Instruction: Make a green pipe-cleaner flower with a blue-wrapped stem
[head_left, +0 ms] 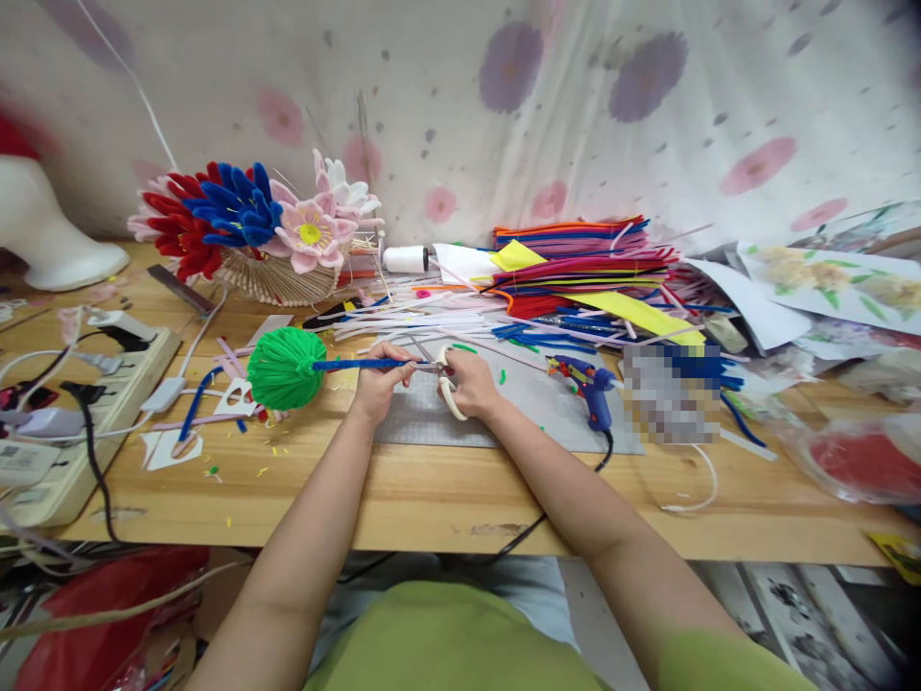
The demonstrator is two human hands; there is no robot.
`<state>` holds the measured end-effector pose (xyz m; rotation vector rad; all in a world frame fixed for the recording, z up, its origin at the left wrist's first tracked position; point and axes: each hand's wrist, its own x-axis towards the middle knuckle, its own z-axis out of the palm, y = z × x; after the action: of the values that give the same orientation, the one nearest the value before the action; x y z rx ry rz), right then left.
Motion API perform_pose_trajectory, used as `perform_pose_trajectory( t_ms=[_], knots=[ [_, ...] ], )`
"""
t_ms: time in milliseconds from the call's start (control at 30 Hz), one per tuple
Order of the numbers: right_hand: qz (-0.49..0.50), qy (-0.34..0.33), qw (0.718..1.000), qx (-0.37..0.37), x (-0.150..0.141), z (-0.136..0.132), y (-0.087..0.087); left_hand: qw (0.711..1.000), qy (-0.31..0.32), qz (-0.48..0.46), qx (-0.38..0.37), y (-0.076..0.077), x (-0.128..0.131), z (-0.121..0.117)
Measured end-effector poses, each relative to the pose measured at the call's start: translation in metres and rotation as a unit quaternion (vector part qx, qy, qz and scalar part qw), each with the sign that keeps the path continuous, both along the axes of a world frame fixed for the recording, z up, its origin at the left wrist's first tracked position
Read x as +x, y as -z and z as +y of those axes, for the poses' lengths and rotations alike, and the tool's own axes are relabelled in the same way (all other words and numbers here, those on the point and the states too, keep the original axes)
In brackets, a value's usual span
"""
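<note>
A thin stem wrapped in blue pipe cleaner (352,364) is pinched in my left hand (381,384). At the stem's left end sits a round green head (286,369) of pipe cleaner, held above the table. My right hand (467,382) grips a pair of scissors (450,393) by its cream handles. The scissors are at the stem's right end, close to my left fingertips. Whether the blades touch the stem, I cannot tell. Below my hands lies a grey cutting mat (424,429) with small green scraps on it.
A blue glue gun (588,386) rests on the mat's right side, its cord running off the front edge. Bundles of pipe cleaners (576,274) lie at the back. Left stand a basket (277,278) of pipe-cleaner flowers (245,211) and a power strip (144,369).
</note>
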<state>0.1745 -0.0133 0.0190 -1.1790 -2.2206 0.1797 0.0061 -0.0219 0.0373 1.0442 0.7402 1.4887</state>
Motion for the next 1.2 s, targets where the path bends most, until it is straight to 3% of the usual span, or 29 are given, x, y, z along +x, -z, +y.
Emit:
perform_pose_trajectory(
  t_ms=[267, 433, 567, 700, 933, 1200],
  knots=[
    [-0.010, 0.015, 1.000, 0.010, -0.001, 0.000, 0.000, 1.000, 0.002, -0.003, -0.019, -0.001, 0.001, -0.001],
    [-0.018, 0.058, 0.998, -0.010, -0.002, -0.004, -0.003, 1.000, -0.006, -0.006, -0.027, -0.001, 0.000, 0.000],
    [0.020, 0.033, 0.999, -0.006, -0.002, -0.004, -0.007, 1.000, -0.007, -0.010, -0.027, -0.004, -0.001, -0.001],
    [0.061, 0.061, 0.996, -0.002, 0.005, -0.001, -0.007, 0.998, -0.023, -0.024, -0.044, -0.006, -0.001, -0.001],
    [0.029, 0.046, 0.998, 0.022, -0.003, -0.003, 0.000, 0.991, -0.087, -0.047, -0.091, -0.007, 0.012, -0.001],
    [0.057, 0.140, 0.988, 0.009, -0.022, -0.003, -0.001, 0.981, -0.119, -0.101, -0.113, -0.012, 0.027, -0.002]
  ],
)
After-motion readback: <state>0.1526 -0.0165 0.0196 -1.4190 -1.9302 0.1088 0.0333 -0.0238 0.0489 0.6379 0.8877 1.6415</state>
